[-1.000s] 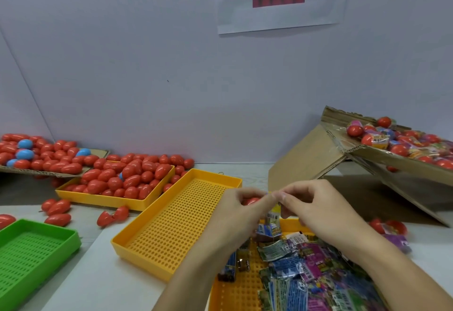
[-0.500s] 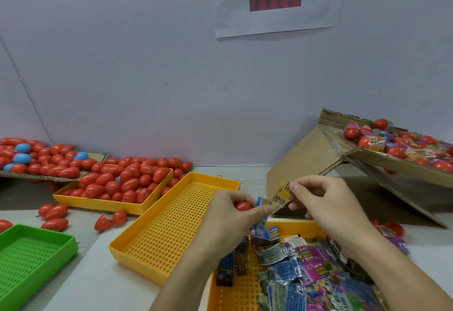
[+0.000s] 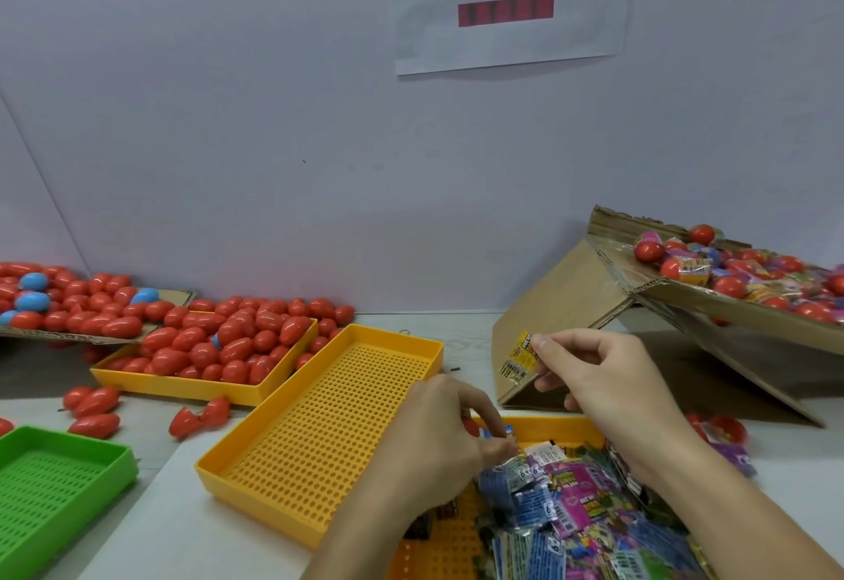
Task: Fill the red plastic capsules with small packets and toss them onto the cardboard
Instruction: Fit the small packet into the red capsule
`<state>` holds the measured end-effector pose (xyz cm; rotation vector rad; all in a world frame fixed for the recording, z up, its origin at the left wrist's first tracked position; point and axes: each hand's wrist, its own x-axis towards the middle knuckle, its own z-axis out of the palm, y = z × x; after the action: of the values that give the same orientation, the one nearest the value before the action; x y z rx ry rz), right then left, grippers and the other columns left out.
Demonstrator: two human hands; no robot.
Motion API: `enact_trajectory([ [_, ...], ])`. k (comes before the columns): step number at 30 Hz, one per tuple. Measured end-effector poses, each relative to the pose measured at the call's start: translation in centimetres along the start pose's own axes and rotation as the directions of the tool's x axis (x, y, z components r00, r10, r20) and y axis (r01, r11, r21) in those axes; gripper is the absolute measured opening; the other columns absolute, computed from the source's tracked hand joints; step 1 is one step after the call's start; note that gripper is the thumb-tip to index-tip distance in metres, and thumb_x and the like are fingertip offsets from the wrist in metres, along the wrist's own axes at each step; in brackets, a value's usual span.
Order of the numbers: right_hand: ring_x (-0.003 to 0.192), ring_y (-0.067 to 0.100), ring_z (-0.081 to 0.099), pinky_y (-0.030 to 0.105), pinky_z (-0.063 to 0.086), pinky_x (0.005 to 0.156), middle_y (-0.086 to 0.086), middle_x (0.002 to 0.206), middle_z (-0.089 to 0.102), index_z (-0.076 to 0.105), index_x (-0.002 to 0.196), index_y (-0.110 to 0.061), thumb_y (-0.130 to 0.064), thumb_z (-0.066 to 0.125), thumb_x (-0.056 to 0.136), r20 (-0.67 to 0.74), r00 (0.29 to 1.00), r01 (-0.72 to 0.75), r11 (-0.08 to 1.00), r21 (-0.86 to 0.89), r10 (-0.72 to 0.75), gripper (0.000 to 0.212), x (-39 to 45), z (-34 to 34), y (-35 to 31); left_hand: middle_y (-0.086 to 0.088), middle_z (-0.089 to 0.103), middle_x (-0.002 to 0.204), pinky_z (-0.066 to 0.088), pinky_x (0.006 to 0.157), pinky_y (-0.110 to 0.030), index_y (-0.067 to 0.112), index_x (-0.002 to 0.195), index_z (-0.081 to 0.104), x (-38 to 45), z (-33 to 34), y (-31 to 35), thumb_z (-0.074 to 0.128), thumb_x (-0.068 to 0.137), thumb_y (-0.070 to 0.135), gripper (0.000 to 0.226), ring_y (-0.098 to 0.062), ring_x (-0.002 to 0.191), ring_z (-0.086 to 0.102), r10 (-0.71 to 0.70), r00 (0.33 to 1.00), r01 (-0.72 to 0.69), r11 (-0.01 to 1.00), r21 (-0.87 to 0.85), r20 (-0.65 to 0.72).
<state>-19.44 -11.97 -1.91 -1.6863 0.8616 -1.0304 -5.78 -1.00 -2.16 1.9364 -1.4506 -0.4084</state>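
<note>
leftward, smooth glossy red capsules point(image 3: 219, 346) lie heaped in a perforated yellow tray point(image 3: 150, 382), well apart from both hands. nearer, the left hand point(image 3: 438, 438) curls over a red capsule half, mostly hidden, and seems to pinch a blue packet point(image 3: 495, 433) at the edge of the crinkly foil packet pile point(image 3: 584, 511). just beside and above it, the right hand point(image 3: 607, 378) pinches a flat yellow packet point(image 3: 520, 358), its long axis near upright. rightward, the sloping corrugated cardboard point(image 3: 561, 305) carries filled capsules.
</note>
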Motion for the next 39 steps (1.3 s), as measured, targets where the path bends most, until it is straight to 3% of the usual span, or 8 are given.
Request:
enact_trajectory([
  [5, 0.066, 0.007, 0.070, 0.020, 0.045, 0.057, -0.005, 0.071, 0.074, 0.075, 0.081, -0.023, -0.032, 0.068, 0.091, 0.035, 0.999, -0.018, 0.999, 0.038, 0.016, 0.015, -0.2, 0.1, -0.3, 0.006, 0.064, 0.070, 0.038, 0.050, -0.012, 0.031, 0.084, 0.065, 0.2, -0.2, 0.0, 0.080, 0.076, 0.050, 0.025, -0.002, 0.056, 0.056, -0.026, 0.978, -0.012, 0.984, -0.179, -0.208],
  [7, 0.066, 0.007, 0.070, 0.017, 0.046, 0.055, -0.002, 0.071, 0.074, 0.076, 0.083, -0.021, -0.033, 0.068, 0.091, 0.111, 0.994, -0.029, 0.998, 0.055, 0.023, 0.017, -0.4, 0.3, -0.5, 0.009, 0.059, 0.061, 0.038, 0.051, -0.013, 0.033, 0.088, 0.070, 0.3, -0.3, 0.1, 0.078, 0.079, 0.047, 0.019, -0.002, 0.053, 0.052, -0.033, 0.970, -0.045, 0.949, -0.312, -0.240],
  [14, 0.068, 0.009, 0.070, 0.021, 0.048, 0.054, -0.001, 0.070, 0.072, 0.078, 0.083, -0.020, -0.032, 0.067, 0.091, 0.228, 0.973, -0.054, 0.994, 0.098, 0.031, 0.019, -0.8, 0.6, -1.0, 0.013, 0.055, 0.049, 0.039, 0.051, -0.013, 0.024, 0.069, 0.075, 0.2, -0.8, 0.4, 0.071, 0.090, 0.027, 0.022, 0.001, 0.048, 0.047, -0.001, 0.994, -0.056, 0.862, -0.504, -0.111],
  [20, 0.084, 0.022, 0.071, 0.027, 0.050, 0.058, 0.010, 0.094, 0.075, 0.079, 0.091, -0.021, -0.033, 0.056, 0.098, 0.249, 0.962, -0.174, 0.953, 0.247, 0.111, 0.026, -0.7, 0.5, -1.1, 0.004, 0.049, 0.050, 0.040, 0.054, -0.022, 0.023, 0.069, 0.075, 0.0, -1.0, 0.6, 0.064, 0.095, 0.025, 0.028, -0.011, 0.051, 0.043, 0.014, 0.999, -0.037, 0.802, -0.596, -0.043],
  [23, 0.085, 0.020, 0.067, 0.028, 0.052, 0.062, 0.008, 0.094, 0.071, 0.077, 0.103, -0.026, -0.029, 0.057, 0.097, 0.373, 0.923, -0.231, 0.907, 0.352, 0.090, 0.021, -0.6, 0.1, -1.2, 0.003, 0.048, 0.051, 0.040, 0.054, -0.022, 0.016, 0.076, 0.076, 0.0, -1.0, 0.4, 0.065, 0.094, 0.026, 0.022, -0.011, 0.051, 0.042, 0.020, 0.999, -0.041, 0.777, -0.628, -0.041],
  [26, 0.091, 0.018, 0.065, 0.031, 0.052, 0.071, 0.005, 0.094, 0.069, 0.073, 0.114, -0.027, -0.034, 0.069, 0.087, 0.463, 0.886, -0.210, 0.901, 0.380, 0.011, 0.028, -0.6, -0.2, -1.1, 0.003, 0.048, 0.051, 0.040, 0.054, -0.021, 0.012, 0.083, 0.076, 0.1, -1.0, 0.2, 0.065, 0.094, 0.028, 0.022, -0.011, 0.050, 0.042, 0.032, 0.998, -0.054, 0.769, -0.637, -0.045],
  [30, 0.101, 0.021, 0.067, 0.034, 0.053, 0.080, 0.010, 0.110, 0.072, 0.072, 0.115, -0.030, -0.031, 0.074, 0.076, 0.440, 0.897, -0.148, 0.906, 0.397, -0.046, 0.040, -0.5, -0.4, -1.0, 0.003, 0.049, 0.051, 0.039, 0.054, -0.022, 0.010, 0.082, 0.075, 0.1, -1.1, 0.1, 0.066, 0.093, 0.027, 0.023, -0.011, 0.049, 0.042, 0.027, 0.998, -0.052, 0.756, -0.653, -0.049],
  [39, 0.095, 0.020, 0.070, 0.030, 0.056, 0.077, 0.002, 0.104, 0.073, 0.071, 0.115, -0.034, -0.018, 0.084, 0.065, 0.434, 0.896, -0.089, 0.921, 0.379, -0.092, 0.055, -0.5, -0.6, -0.9, 0.001, 0.047, 0.052, 0.039, 0.054, -0.021, 0.015, 0.076, 0.075, 0.1, -1.3, 0.0, 0.065, 0.093, 0.026, 0.023, -0.012, 0.050, 0.040, 0.060, 0.998, -0.035, 0.719, -0.694, 0.013],
])
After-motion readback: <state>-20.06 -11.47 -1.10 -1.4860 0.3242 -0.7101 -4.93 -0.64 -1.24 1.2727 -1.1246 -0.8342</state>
